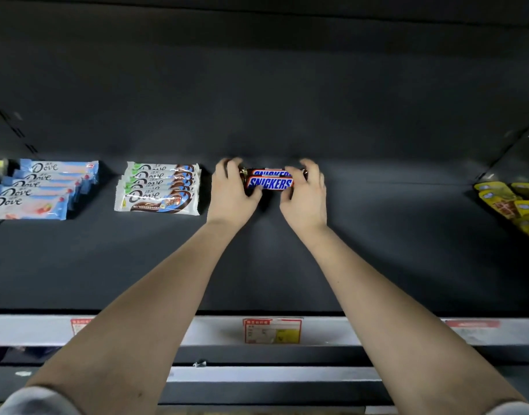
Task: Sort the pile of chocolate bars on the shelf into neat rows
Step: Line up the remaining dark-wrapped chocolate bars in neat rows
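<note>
2 brown Snickers bars (270,183), blue lettering, just right of green Dove row (160,187), left hand (230,193) and right hand (305,199) gripping their ends

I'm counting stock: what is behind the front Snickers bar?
A second Snickers bar lies right behind the front Snickers bar, partly showing. The left hand and right hand grip the pair and cover its ends.
</note>
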The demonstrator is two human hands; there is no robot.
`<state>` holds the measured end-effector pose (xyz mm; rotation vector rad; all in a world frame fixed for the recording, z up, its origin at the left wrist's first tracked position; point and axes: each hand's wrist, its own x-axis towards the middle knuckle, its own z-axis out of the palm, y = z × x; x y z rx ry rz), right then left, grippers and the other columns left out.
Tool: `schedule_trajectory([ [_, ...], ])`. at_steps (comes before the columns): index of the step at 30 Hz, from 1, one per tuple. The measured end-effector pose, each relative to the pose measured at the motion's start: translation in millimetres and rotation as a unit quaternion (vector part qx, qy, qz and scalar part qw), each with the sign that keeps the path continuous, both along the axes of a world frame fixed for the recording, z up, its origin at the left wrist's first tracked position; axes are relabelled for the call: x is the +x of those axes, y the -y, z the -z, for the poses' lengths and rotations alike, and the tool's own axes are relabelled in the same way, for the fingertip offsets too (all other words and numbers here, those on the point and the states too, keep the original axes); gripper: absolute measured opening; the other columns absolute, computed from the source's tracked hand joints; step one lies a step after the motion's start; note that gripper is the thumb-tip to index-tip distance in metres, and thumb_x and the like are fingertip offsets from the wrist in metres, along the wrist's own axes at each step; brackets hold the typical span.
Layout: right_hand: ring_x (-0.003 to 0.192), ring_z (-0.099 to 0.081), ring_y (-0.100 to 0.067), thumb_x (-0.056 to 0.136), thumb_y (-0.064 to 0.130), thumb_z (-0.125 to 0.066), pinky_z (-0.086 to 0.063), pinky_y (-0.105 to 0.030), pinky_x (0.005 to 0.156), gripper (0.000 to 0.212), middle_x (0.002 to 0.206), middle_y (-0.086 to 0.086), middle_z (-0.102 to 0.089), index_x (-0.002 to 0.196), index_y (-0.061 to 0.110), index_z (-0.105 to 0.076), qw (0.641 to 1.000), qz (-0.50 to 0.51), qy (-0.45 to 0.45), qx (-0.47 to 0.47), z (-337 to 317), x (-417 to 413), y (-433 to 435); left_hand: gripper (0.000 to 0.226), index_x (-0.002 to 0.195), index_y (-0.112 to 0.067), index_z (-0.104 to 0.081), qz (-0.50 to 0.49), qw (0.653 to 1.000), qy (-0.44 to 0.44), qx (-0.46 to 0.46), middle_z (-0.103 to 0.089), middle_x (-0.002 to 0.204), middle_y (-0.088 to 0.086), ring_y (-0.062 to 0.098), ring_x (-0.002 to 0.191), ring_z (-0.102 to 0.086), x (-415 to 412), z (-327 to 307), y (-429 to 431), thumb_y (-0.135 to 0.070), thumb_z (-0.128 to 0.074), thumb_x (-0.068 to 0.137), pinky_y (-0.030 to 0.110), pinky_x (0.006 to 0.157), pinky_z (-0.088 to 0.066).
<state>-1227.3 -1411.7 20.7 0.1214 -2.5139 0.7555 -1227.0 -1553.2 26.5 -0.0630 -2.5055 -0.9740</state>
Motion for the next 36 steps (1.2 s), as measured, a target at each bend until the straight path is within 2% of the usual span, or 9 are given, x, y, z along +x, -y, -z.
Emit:
schedule_trajectory([
  [3,0.125,-0.039,-0.026,0.082,0.002,-0.050,-0.036,-0.036,0.105,0.042,0.138,-0.009,-0.039,0.124,0.006,-0.055,0.999,-0.012,0.016,-0.029,-6,2,7,0.050,0.125,-0.003,-0.047,-0.015,0.997,-0.033,-0.069,-0.045,0.131,0.017,0.032,0.118,-0.044,2,-10,13,-0.023,-0.062,0.082,0.038,0.104,-0.033],
  [6,0.126,-0.040,-0.024,0.084,0.001,-0.048,-0.034,-0.031,0.106,0.042,0.135,-0.009,-0.044,0.126,0.004,-0.055,0.999,-0.053,0.010,0.000,-20,2,34,0.044,0.122,-0.006,-0.052,-0.035,0.990,-0.033,-0.133,-0.049,0.128,0.017,0.035,0.117,-0.044,5,-18,44,-0.020,-0.058,0.082,0.042,0.106,-0.029],
  [12,0.112,-0.051,-0.030,0.084,0.004,-0.049,-0.038,-0.036,0.103,0.033,0.124,-0.012,-0.054,0.114,0.005,-0.063,0.989,-0.142,-0.019,0.035,-37,7,134,0.044,0.123,-0.013,-0.054,-0.091,0.980,0.004,-0.178,-0.051,0.129,0.010,0.032,0.120,-0.041,31,-30,140,-0.017,-0.055,0.079,0.035,0.106,-0.022],
  [16,0.111,-0.050,-0.027,0.088,0.012,-0.047,-0.038,-0.042,0.099,0.028,0.126,-0.006,-0.053,0.110,0.009,-0.065,0.980,-0.186,-0.018,0.070,-36,24,215,0.045,0.124,-0.015,-0.053,-0.122,0.977,0.024,-0.172,-0.051,0.130,0.008,0.031,0.122,-0.039,56,-32,217,-0.016,-0.056,0.079,0.035,0.106,-0.022],
  [23,0.108,-0.054,-0.033,0.087,0.008,-0.049,-0.038,-0.036,0.096,0.025,0.122,-0.012,-0.056,0.103,0.006,-0.067,0.951,-0.296,-0.033,0.080,-43,61,373,0.050,0.128,-0.015,-0.050,-0.218,0.958,0.059,-0.174,-0.052,0.131,0.007,0.031,0.123,-0.039,117,-35,370,-0.017,-0.054,0.078,0.037,0.106,-0.024],
  [30,0.113,-0.050,-0.029,0.087,0.012,-0.049,-0.038,-0.036,0.097,0.026,0.127,-0.008,-0.053,0.107,0.009,-0.066,0.916,-0.388,-0.030,0.101,-41,112,528,0.052,0.130,-0.015,-0.049,-0.306,0.937,0.087,-0.148,-0.051,0.132,0.010,0.032,0.125,-0.039,191,-38,513,-0.018,-0.054,0.079,0.036,0.106,-0.024],
  [36,0.116,-0.048,-0.028,0.090,0.013,-0.046,-0.035,-0.036,0.098,0.027,0.130,-0.007,-0.050,0.110,0.009,-0.064,0.890,-0.446,-0.026,0.088,-37,156,621,0.054,0.133,-0.012,-0.046,-0.333,0.927,0.113,-0.127,-0.048,0.137,0.010,0.031,0.128,-0.036,258,-35,601,-0.015,-0.053,0.080,0.035,0.107,-0.028],
])
